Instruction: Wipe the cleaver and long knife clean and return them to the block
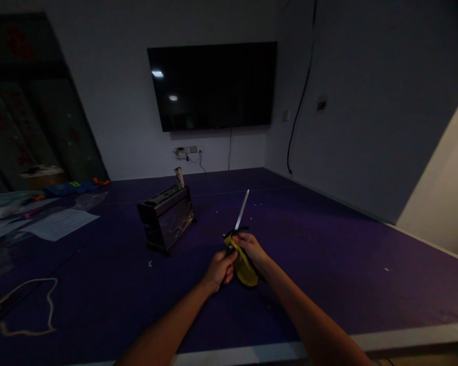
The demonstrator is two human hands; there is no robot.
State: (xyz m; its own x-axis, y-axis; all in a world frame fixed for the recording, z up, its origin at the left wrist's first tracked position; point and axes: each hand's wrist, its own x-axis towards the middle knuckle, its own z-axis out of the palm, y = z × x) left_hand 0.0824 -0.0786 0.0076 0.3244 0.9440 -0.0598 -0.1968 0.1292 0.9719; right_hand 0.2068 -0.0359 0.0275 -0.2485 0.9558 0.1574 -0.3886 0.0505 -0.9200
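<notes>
My left hand is closed around the dark handle of a knife, seen as a long, narrow silver blade pointing up and away from me. A yellow cloth with a dark edge hangs at the blade's base and droops below my hands. My right hand pinches the cloth against the knife where blade and handle meet. Ahead and to the left stands a dark, box-shaped knife block with slots on top. One pale, speckled handle sticks up from its far end.
Everything rests on a purple-covered surface with a pale front edge. At left lie paper sheets, clear plastic bags and a white cable. A television hangs on the back wall; a black cord runs down the right wall.
</notes>
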